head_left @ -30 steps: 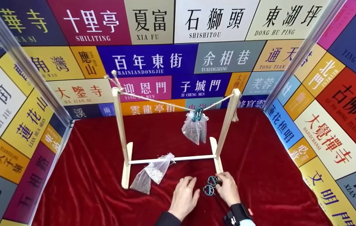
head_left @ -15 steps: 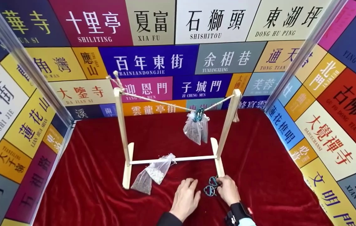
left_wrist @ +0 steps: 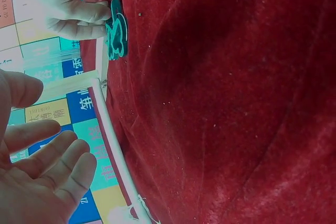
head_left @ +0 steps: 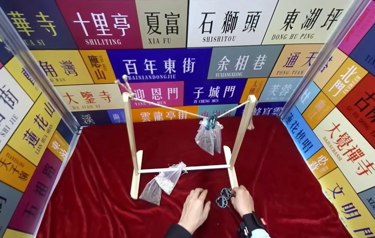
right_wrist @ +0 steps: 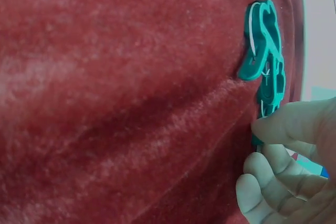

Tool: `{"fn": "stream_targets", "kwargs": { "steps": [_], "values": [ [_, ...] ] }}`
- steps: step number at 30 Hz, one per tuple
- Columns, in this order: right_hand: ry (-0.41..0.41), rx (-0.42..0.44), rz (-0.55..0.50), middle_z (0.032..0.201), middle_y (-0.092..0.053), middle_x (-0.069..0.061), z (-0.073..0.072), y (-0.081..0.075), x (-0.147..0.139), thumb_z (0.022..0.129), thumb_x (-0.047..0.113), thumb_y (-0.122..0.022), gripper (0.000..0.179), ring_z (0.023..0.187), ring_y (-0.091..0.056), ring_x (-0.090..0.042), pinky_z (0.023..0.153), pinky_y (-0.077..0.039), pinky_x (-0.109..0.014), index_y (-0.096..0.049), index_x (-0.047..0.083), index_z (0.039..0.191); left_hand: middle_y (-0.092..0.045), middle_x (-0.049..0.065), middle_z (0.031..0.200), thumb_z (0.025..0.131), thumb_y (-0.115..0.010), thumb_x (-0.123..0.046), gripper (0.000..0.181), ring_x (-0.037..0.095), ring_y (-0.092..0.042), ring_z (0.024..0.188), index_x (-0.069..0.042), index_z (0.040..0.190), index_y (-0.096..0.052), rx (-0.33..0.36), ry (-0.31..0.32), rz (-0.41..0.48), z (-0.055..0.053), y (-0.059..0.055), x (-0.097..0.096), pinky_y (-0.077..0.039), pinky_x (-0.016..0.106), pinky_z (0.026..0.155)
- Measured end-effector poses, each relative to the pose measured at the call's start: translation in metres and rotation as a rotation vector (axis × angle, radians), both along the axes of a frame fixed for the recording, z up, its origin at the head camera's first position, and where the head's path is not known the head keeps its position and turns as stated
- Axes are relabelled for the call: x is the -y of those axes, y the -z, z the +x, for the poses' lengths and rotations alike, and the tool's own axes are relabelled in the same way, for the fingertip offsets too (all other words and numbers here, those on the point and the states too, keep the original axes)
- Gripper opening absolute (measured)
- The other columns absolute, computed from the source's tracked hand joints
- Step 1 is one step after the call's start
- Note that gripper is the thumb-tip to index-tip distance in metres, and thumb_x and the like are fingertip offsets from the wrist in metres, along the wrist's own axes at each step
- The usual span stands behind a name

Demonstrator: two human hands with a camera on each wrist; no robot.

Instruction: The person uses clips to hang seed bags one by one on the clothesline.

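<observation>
Behind a red cloth (head_left: 273, 185), sign-printed panels (head_left: 157, 66) are set; a wooden rack (head_left: 207, 167) is stood on it, one foot just beside the right hand (head_left: 242, 200). White bits (head_left: 165, 185) are contained in a sheer bag (head_left: 171, 176) by the crossbar. Teal clips (head_left: 222, 201) are laid beside the right hand, one pinched in its grip; the thumb contact, hidden overhead, is shown by the right wrist view. The left hand (head_left: 194, 208) is held loosely spread.

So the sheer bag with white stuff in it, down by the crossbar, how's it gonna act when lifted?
The white-filled bag will probably flop and crumple, as its sheer fabric lies creased. It'll likely hang bottom-heavy, since its contents bunch away from the neck. It may have some weight: the cord dips where similar bags hang.
</observation>
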State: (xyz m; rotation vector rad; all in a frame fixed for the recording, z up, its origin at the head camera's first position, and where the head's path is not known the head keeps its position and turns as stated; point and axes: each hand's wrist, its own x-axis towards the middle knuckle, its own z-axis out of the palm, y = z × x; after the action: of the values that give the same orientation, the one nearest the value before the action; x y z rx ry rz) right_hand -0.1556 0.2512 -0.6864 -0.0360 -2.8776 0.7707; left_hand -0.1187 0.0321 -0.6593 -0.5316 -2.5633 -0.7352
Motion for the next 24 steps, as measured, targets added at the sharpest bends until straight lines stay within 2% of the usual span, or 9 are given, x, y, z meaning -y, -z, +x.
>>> {"fn": "stream_targets", "kwargs": {
  "steps": [7, 12, 15, 19, 21, 24],
  "values": [
    [0.005, 0.029, 0.019, 0.074, -0.055, -0.004, -0.002, -0.002, -0.001, 0.067, 0.002, -0.076, 0.013, 0.069, -0.061, -0.034, 0.058, -0.048, -0.051, -0.068, 0.008, 0.076, -0.063, 0.006, 0.109, 0.082, -0.072, -0.021, 0.041, 0.022, -0.058, 0.098, -0.005, 0.118, -0.067, -0.016, -0.002, 0.014, 0.000, 0.000, 0.001, -0.051, 0.035, 0.083],
    [-0.024, 0.002, 0.000, 0.074, -0.056, -0.004, -0.004, -0.019, 0.003, 0.068, 0.004, -0.079, 0.016, 0.067, -0.059, -0.029, 0.057, -0.046, -0.049, -0.066, 0.010, 0.073, -0.063, 0.006, 0.108, 0.085, -0.070, -0.021, 0.039, 0.022, -0.059, 0.099, -0.004, 0.120, -0.066, 0.065, -0.011, 0.076, 0.000, -0.003, 0.002, -0.052, 0.035, 0.085],
    [-0.061, -0.056, -0.026, 0.076, -0.057, -0.004, -0.005, -0.039, 0.012, 0.068, 0.005, -0.079, 0.016, 0.067, -0.057, -0.024, 0.058, -0.046, -0.045, -0.066, 0.011, 0.073, -0.063, 0.006, 0.106, 0.087, -0.068, -0.020, 0.038, 0.021, -0.060, 0.097, -0.003, 0.121, -0.066, 0.154, -0.018, 0.199, -0.002, -0.008, 0.003, -0.052, 0.033, 0.083],
    [-0.142, -0.191, -0.051, 0.076, -0.055, 0.001, -0.003, -0.065, 0.030, 0.067, 0.004, -0.077, 0.015, 0.066, -0.054, -0.016, 0.059, -0.045, -0.037, -0.066, 0.013, 0.073, -0.066, 0.009, 0.101, 0.090, -0.066, -0.017, 0.034, 0.015, -0.061, 0.082, -0.001, 0.120, -0.065, 0.252, -0.045, 0.439, -0.007, -0.017, 0.004, -0.052, 0.029, 0.071],
    [-0.192, -0.263, -0.058, 0.075, -0.054, 0.003, -0.002, -0.073, 0.039, 0.066, 0.003, -0.076, 0.015, 0.066, -0.052, -0.012, 0.058, -0.044, -0.033, -0.066, 0.013, 0.073, -0.067, 0.009, 0.098, 0.090, -0.066, -0.016, 0.033, 0.013, -0.060, 0.074, 0.000, 0.119, -0.065, 0.290, -0.071, 0.565, -0.010, -0.021, 0.004, -0.051, 0.029, 0.067],
    [-0.261, -0.337, -0.079, 0.074, -0.054, 0.003, 0.003, -0.081, 0.053, 0.064, 0.001, -0.075, 0.017, 0.066, -0.050, -0.009, 0.057, -0.043, -0.028, -0.066, 0.013, 0.072, -0.070, 0.007, 0.094, 0.091, -0.066, -0.017, 0.030, 0.009, -0.061, 0.071, -0.001, 0.116, -0.066, 0.359, -0.119, 0.721, -0.012, -0.026, 0.006, -0.052, 0.027, 0.065]
  ]
}}
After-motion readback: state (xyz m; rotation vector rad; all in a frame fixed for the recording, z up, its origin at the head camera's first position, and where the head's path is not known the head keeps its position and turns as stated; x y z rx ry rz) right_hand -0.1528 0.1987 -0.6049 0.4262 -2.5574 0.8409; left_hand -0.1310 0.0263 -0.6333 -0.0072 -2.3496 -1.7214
